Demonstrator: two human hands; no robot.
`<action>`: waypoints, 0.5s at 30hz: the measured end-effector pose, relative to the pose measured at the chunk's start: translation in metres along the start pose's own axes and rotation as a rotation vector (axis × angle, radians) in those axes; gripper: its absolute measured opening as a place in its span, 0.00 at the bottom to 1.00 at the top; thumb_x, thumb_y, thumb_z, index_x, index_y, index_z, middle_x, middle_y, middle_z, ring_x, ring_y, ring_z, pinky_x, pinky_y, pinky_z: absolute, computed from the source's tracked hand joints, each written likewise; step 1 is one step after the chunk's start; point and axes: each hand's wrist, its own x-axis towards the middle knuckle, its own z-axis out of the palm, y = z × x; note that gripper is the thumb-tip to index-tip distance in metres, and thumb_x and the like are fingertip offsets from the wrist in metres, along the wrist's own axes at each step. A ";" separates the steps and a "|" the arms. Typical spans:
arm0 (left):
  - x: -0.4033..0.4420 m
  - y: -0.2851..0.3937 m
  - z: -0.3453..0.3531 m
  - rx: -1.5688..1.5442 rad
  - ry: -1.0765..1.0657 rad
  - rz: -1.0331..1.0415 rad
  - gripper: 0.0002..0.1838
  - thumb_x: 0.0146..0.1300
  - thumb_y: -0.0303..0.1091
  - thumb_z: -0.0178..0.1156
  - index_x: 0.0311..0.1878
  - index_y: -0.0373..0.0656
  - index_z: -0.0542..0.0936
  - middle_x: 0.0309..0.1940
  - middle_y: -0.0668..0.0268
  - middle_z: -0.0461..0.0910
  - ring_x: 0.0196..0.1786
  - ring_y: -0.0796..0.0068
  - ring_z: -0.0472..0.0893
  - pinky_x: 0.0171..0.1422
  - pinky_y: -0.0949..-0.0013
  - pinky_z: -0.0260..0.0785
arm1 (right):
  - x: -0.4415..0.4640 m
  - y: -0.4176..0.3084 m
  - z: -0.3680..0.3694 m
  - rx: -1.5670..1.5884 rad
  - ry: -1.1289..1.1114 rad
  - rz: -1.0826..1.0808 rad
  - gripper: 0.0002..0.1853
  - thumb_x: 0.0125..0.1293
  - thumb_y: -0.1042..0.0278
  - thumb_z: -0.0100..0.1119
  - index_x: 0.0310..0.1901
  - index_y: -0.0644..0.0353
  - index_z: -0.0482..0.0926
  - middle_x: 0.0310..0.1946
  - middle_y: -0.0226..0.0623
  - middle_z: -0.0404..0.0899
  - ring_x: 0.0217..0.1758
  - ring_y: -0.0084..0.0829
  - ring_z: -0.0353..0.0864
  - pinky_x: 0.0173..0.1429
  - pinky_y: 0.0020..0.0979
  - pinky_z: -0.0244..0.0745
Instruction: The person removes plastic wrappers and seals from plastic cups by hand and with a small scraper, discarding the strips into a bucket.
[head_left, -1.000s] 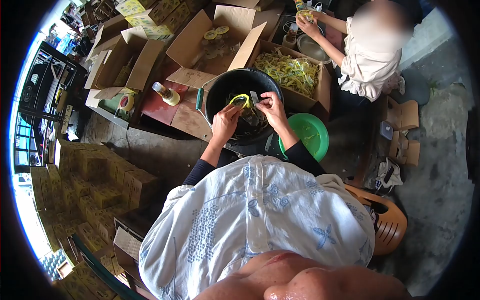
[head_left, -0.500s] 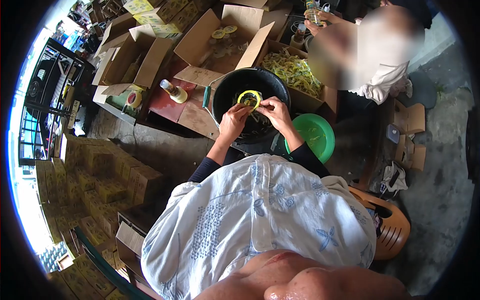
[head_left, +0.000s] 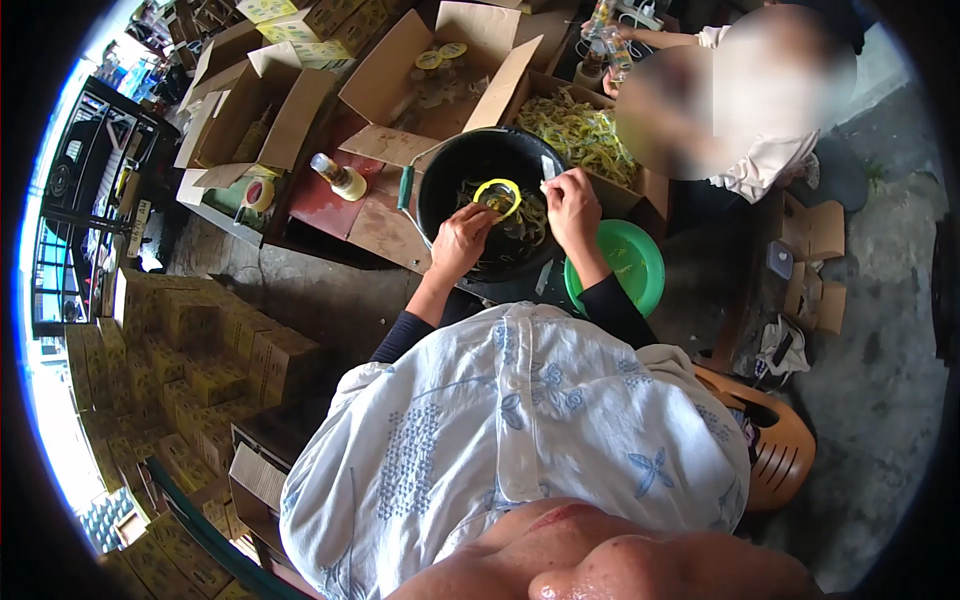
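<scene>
My left hand (head_left: 462,240) is closed on the near edge of a small round thing with a yellow rim (head_left: 509,187) and a dark or see-through middle. It is held over a black bucket (head_left: 436,158) with thin pale and yellowish strips (head_left: 532,222) lying inside. My right hand (head_left: 573,212) is at the bucket's right side, apart from the round thing. Its fingers pinch a small whitish strip (head_left: 547,168) that sticks up from the fingertips. What the strip is made of I cannot make out.
Behind the bucket stand an open carton (head_left: 395,95) with yellow discs and a carton of yellow-green strips (head_left: 575,130). A green basin (head_left: 640,262) is at right, a jar-like bottle (head_left: 340,178) at left. Another person (head_left: 765,165) works at back right. Boxes (head_left: 200,350) are stacked at left.
My right hand has moved right, away from the round thing, with a whitish strip now showing in its fingers. My left hand still holds the round thing. The other person's hands have shifted.
</scene>
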 end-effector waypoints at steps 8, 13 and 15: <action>0.004 0.004 0.002 0.020 0.040 0.014 0.07 0.56 0.26 0.68 0.39 0.41 0.84 0.41 0.62 0.83 0.43 0.57 0.84 0.46 0.61 0.79 | -0.027 0.071 -0.053 0.210 -0.035 0.160 0.09 0.53 0.76 0.74 0.35 0.60 0.83 0.36 0.35 0.78 0.28 0.29 0.81 0.33 0.31 0.75; 0.004 0.003 0.002 0.070 0.012 0.016 0.08 0.57 0.26 0.67 0.41 0.41 0.86 0.42 0.63 0.84 0.42 0.58 0.85 0.45 0.63 0.79 | -0.102 0.133 -0.069 -0.227 -0.152 0.349 0.06 0.58 0.70 0.70 0.36 0.59 0.85 0.40 0.41 0.79 0.39 0.45 0.83 0.41 0.42 0.78; 0.005 0.004 0.002 0.148 0.009 0.007 0.06 0.58 0.29 0.65 0.40 0.44 0.85 0.40 0.66 0.83 0.42 0.61 0.84 0.45 0.63 0.78 | -0.136 0.158 -0.060 -0.220 -0.182 0.447 0.07 0.58 0.66 0.68 0.36 0.57 0.86 0.42 0.44 0.79 0.43 0.50 0.81 0.45 0.46 0.77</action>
